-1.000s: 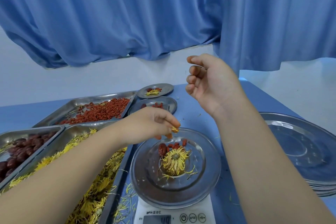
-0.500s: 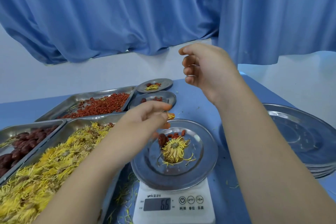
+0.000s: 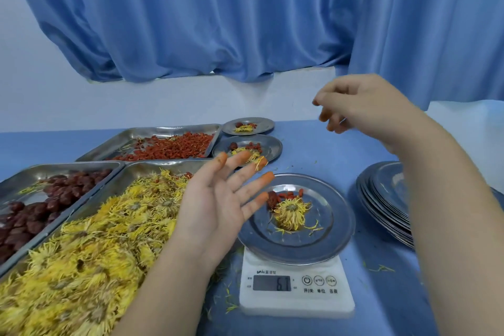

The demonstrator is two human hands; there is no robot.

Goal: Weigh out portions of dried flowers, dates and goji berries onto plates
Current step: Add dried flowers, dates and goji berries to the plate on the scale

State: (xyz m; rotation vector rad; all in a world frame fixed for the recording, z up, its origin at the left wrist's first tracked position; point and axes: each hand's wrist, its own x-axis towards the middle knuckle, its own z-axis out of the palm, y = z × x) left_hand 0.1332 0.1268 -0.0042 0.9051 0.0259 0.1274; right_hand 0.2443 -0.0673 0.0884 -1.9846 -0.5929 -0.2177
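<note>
A steel plate [image 3: 324,237] sits on a white digital scale [image 3: 296,288] whose display reads 6.1. On the plate lie a dried yellow flower [image 3: 291,212], a dark red date [image 3: 272,199] and a few goji berries [image 3: 290,195]. My left hand [image 3: 218,204] hovers palm up with fingers spread, between the flower tray and the plate, holding nothing; its fingertips are stained orange. My right hand [image 3: 362,106] hangs in the air above the table behind the scale, fingers loosely curled, nothing visible in it.
Three steel trays stand at the left: dried yellow flowers [image 3: 81,248], dates [image 3: 41,204] and goji berries [image 3: 169,147]. Two filled plates [image 3: 268,150] [image 3: 263,123] lie behind the scale. A stack of bare plates [image 3: 381,199] stands at the right. Loose petals dot the blue tabletop.
My left hand let go of the petals it pinched and opened, palm up, drawing back left of the plate. My right hand shifted rightward. The scale reading dropped from 6.6 to 6.1.
</note>
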